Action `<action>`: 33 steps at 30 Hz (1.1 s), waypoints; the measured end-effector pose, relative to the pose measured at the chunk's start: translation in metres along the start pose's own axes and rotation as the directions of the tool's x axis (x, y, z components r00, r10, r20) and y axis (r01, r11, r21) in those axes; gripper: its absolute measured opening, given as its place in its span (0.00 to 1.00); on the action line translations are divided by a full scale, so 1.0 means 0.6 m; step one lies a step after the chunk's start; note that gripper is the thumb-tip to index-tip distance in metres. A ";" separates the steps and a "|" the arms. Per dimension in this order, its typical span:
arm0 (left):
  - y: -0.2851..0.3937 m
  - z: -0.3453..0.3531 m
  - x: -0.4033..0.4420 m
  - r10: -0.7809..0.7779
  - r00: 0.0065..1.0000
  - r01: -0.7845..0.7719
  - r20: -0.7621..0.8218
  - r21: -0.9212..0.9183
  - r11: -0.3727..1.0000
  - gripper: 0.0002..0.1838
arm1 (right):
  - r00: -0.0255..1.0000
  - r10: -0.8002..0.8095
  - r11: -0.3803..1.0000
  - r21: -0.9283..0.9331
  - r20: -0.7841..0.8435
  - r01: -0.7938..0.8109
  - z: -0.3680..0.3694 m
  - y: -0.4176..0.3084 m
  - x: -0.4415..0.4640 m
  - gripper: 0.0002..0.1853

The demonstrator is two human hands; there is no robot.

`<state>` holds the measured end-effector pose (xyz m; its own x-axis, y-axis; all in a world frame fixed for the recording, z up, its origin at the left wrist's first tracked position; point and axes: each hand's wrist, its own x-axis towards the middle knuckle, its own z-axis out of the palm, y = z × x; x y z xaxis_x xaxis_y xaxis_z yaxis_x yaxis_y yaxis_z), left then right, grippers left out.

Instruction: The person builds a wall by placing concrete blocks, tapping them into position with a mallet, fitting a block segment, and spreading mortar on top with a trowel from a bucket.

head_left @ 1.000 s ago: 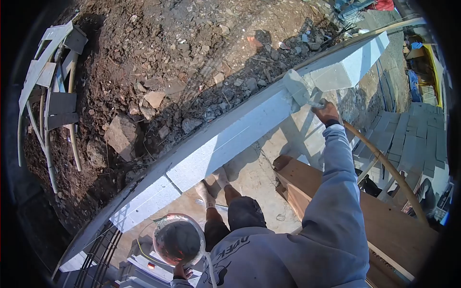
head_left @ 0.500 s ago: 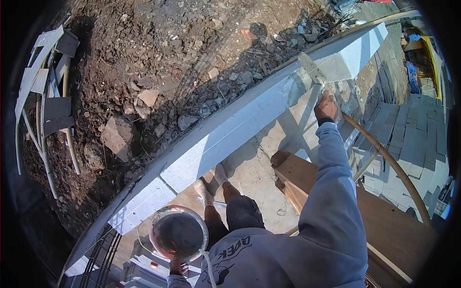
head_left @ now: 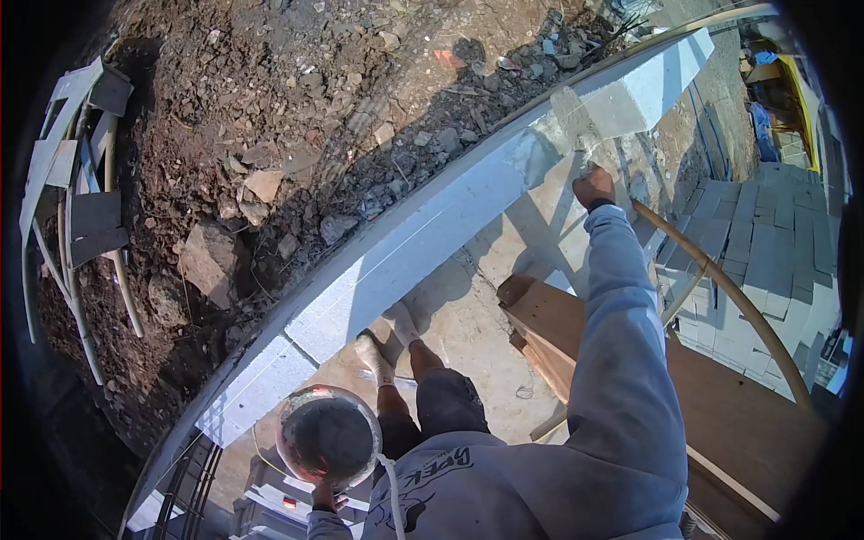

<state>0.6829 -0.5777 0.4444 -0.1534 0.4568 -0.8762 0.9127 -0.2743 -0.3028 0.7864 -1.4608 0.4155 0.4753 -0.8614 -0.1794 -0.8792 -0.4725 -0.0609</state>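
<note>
My right hand [head_left: 594, 186] is closed around the handle of a trowel, arm stretched out to the right. The blurred trowel blade [head_left: 569, 115] is at the end face of a taller pale block [head_left: 625, 106] on the low block wall [head_left: 405, 247]. Grey mortar [head_left: 538, 157] is smeared on the wall beside the blade. At my lower left, my left hand [head_left: 326, 498] grips a bucket [head_left: 373, 450] from below its near side; the fingers are partly hidden. Grey mortar [head_left: 331, 441] lies inside the bucket, and a white rope [head_left: 392, 495] hangs from its rim.
Rubble and soil [head_left: 297, 117] lie beyond the wall. A wooden plank [head_left: 576, 333] and a curved pole [head_left: 729, 292] stand to my right, with stacked blocks [head_left: 765, 243] behind. Steel rods [head_left: 193, 486] stick out at lower left. My feet [head_left: 378, 360] are on the concrete floor.
My right hand and the trowel have shifted slightly up and left, with the blade now blurred against the block's end. The whole view has moved a little; the bucket stays in my left hand.
</note>
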 end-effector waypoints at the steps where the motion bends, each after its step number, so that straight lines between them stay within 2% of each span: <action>1: 0.004 0.006 0.006 0.021 0.999 -0.021 0.031 0.002 1.000 0.22 | 1.000 0.006 1.000 0.026 0.011 -0.006 0.008 0.001 -0.001 0.21; 2: 0.009 0.008 0.011 0.042 0.997 -0.042 0.058 0.006 0.999 0.22 | 1.000 0.013 0.999 0.053 0.024 -0.015 0.016 0.005 -0.002 0.21; 3: 0.024 0.022 -0.017 0.065 0.998 -0.065 0.012 -0.002 0.998 0.20 | 1.000 0.020 0.998 0.056 0.024 -0.021 0.011 -0.005 -0.009 0.21; 9: 0.003 0.015 0.056 0.102 0.990 -0.104 0.095 0.010 0.995 0.22 | 0.996 0.040 0.992 0.115 0.082 -0.049 0.003 -0.033 -0.058 0.18; 12: 0.011 0.023 0.030 0.123 0.991 -0.124 0.056 0.007 0.992 0.21 | 0.999 0.047 0.995 0.083 0.020 -0.048 0.016 -0.051 -0.098 0.19; 16: 0.013 0.024 0.031 0.129 0.988 -0.129 0.088 -0.005 0.992 0.20 | 0.996 0.059 0.996 0.056 0.069 -0.062 -0.003 -0.088 -0.152 0.19; 17: 0.011 0.028 0.033 0.148 0.988 -0.147 0.053 -0.032 0.989 0.19 | 0.995 0.051 0.996 0.068 0.091 -0.057 -0.006 -0.097 -0.161 0.20; 20: 0.006 0.034 0.034 0.277 0.957 -0.273 0.086 -0.054 0.960 0.18 | 0.977 0.074 0.992 0.087 0.201 -0.093 -0.032 -0.141 -0.222 0.22; 21: -0.001 0.031 0.043 0.257 0.960 -0.246 0.114 -0.101 0.964 0.18 | 0.976 0.078 0.991 0.094 0.203 -0.098 -0.013 -0.144 -0.250 0.22; 22: -0.009 0.030 0.045 0.276 0.953 -0.269 0.129 -0.065 0.961 0.18 | 0.977 0.077 0.990 0.100 0.198 -0.098 0.002 -0.149 -0.277 0.22; 24: -0.006 0.027 0.055 0.340 0.929 -0.342 0.149 -0.013 0.940 0.19 | 0.985 -0.083 0.996 0.050 0.153 0.076 0.007 -0.182 -0.363 0.19; 27: -0.020 0.006 0.069 0.398 0.904 -0.413 0.156 0.079 0.907 0.20 | 0.987 0.125 0.983 0.120 0.097 -0.137 0.030 -0.177 -0.350 0.18; 29: -0.022 -0.006 0.053 0.279 0.953 -0.272 0.122 -0.068 0.960 0.21 | 0.931 0.360 0.883 0.303 0.058 -0.360 0.030 -0.155 -0.300 0.19; 30: -0.032 -0.020 0.059 0.317 0.937 -0.321 0.147 0.001 0.947 0.21 | 0.915 0.403 0.876 0.284 0.014 -0.390 0.025 -0.146 -0.281 0.18; 31: -0.040 -0.028 0.067 0.352 0.919 -0.368 0.180 0.070 0.927 0.21 | 0.926 0.377 0.883 0.313 -0.027 -0.350 0.034 -0.126 -0.265 0.20; 33: -0.053 -0.034 0.085 0.414 0.893 -0.434 0.178 0.092 0.896 0.20 | 0.930 0.367 0.899 0.254 0.014 -0.358 0.061 -0.129 -0.271 0.20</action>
<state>0.6538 -0.5286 0.4167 0.1736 0.1436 -0.9743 0.8498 -0.5218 0.0745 0.7758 -1.2773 0.4134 0.1194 -0.9718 -0.2033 -0.9683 -0.0688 -0.2399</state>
